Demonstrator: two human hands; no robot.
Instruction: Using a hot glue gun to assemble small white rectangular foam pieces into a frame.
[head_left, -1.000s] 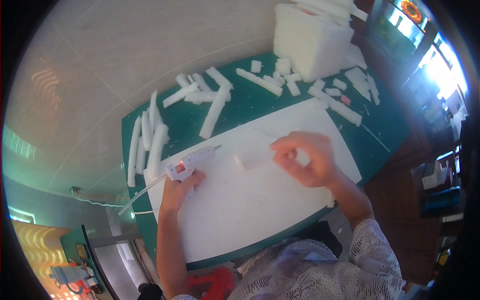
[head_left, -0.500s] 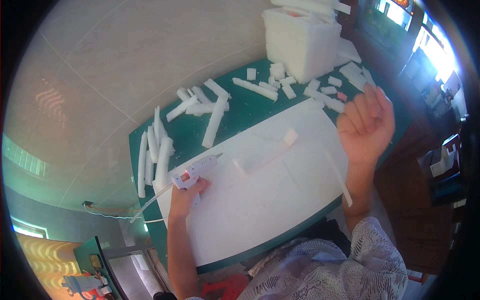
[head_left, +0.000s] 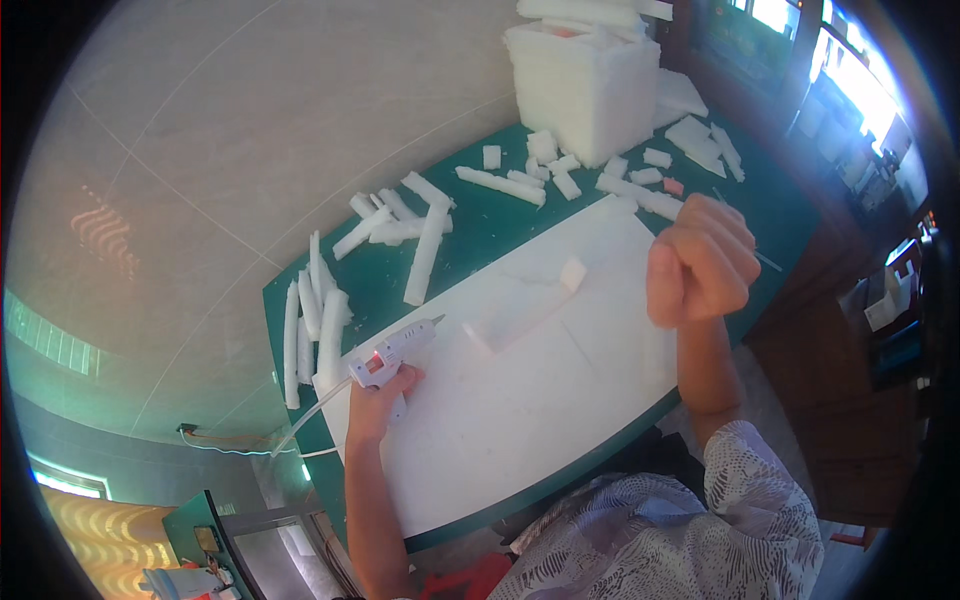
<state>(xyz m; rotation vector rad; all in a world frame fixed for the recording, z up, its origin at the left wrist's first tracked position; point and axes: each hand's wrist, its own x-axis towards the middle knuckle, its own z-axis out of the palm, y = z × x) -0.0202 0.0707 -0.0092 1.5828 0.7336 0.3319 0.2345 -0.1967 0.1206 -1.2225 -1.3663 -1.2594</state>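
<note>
The left hand (head_left: 378, 403) is clamping the white glue gun (head_left: 392, 355) by its handle; good practice is calling for a steady wrist and bare fingers clear of its nozzle. The right hand (head_left: 705, 262) is hovering to its right, fingers curled together, contents uncertain. Between and beyond the hands, a foam block (head_left: 573, 273) is resting on the white board (head_left: 480, 440).

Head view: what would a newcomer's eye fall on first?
Probably the big white foam box at the far side of the green table, with foam scraps strewn before it. Next, the white hot glue gun in the left hand, over the left part of the white board, and the curled right hand raised at right.
</note>
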